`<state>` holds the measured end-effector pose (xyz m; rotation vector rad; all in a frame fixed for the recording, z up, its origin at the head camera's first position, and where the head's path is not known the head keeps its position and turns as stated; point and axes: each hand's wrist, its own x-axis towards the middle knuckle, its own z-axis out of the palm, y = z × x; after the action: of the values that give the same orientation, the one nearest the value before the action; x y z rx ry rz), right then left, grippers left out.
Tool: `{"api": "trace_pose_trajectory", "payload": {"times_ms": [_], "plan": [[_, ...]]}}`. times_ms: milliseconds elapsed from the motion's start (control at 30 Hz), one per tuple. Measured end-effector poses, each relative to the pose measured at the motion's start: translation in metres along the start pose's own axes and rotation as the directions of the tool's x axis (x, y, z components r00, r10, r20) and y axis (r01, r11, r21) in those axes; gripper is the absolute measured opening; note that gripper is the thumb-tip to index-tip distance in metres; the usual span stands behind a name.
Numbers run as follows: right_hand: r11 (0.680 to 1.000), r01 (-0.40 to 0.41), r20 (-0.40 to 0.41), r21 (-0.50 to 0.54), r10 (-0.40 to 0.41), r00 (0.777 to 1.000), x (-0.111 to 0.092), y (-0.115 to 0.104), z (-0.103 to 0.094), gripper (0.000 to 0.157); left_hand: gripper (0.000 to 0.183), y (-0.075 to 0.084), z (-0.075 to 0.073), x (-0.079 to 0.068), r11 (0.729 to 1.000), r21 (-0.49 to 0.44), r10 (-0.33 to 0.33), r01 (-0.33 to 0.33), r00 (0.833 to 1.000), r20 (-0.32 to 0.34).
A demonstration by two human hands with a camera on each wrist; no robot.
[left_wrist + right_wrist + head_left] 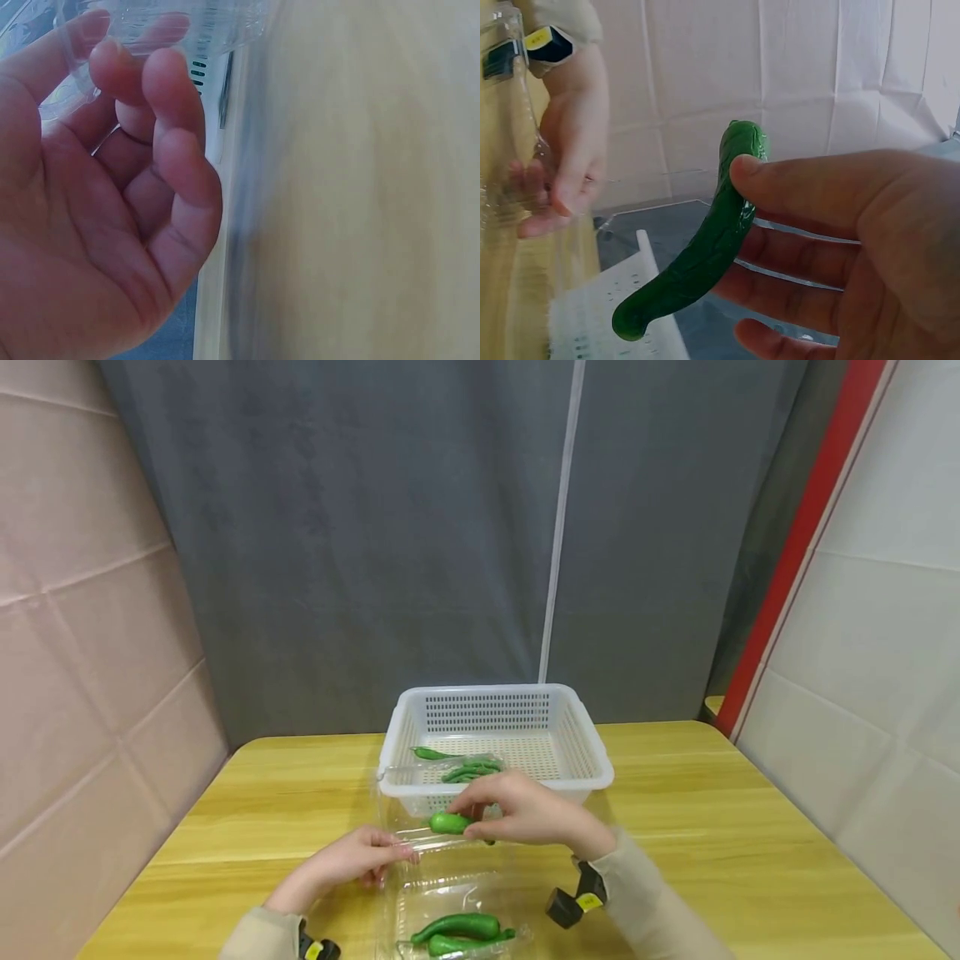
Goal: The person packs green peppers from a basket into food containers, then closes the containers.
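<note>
My right hand [521, 812] pinches a green chili pepper [447, 823] between thumb and fingers, above an opened clear plastic clamshell box [442, 863]. In the right wrist view the chili pepper [697, 259] looks long, glossy and slightly bent. On the box's left side my left hand [356, 858] holds the thin plastic edge between thumb and fingers; the left wrist view shows the clear plastic [225, 31] at the fingertips. More green chili peppers [463, 926] lie in the part of the box closest to me.
Behind the box stands a white perforated basket [592, 739]. Several green peppers [472, 768] show in its front left, partly behind clear plastic. Both stand on a wooden table [697, 827]. A grey curtain [360, 543] hangs behind, with pale walls at either side.
</note>
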<state>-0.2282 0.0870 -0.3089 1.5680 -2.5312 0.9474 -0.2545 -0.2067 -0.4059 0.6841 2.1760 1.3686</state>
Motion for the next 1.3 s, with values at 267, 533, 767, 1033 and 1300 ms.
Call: {"api": "trace_pose_trajectory", "payload": {"times_ms": [267, 533, 767, 1033, 1300], "plan": [[0.996, -0.016, 0.106, -0.088, 0.025, 0.994, 0.011, 0.001, 0.021, 0.026, 0.034, -0.001, 0.000, 0.000, 0.999, 0.000, 0.032, -0.032, 0.999, 0.003], [0.977, -0.032, 0.170, -0.211, 0.069, 0.983, 0.015, 0.001, 0.038, 0.022, 0.033, -0.001, 0.000, 0.000, 0.999, 0.019, 0.042, -0.042, 0.999, 0.000], [0.963, -0.021, 0.215, -0.269, 0.081, 0.973, 0.015, 0.001, 0.046, 0.024, 0.031, -0.003, 0.000, 0.002, 0.999, 0.016, 0.039, -0.039, 0.999, 0.004], [0.952, -0.038, 0.241, -0.304, 0.115, 0.964, 0.015, 0.004, 0.050, 0.023, 0.030, -0.003, 0.001, 0.002, 0.999, 0.012, 0.044, -0.044, 0.999, 0.004], [0.951, -0.064, 0.279, -0.303, 0.153, 0.948, 0.015, 0.006, 0.053, 0.021, 0.029, -0.004, 0.001, 0.002, 0.999, 0.016, 0.047, -0.047, 0.999, 0.001]]}}
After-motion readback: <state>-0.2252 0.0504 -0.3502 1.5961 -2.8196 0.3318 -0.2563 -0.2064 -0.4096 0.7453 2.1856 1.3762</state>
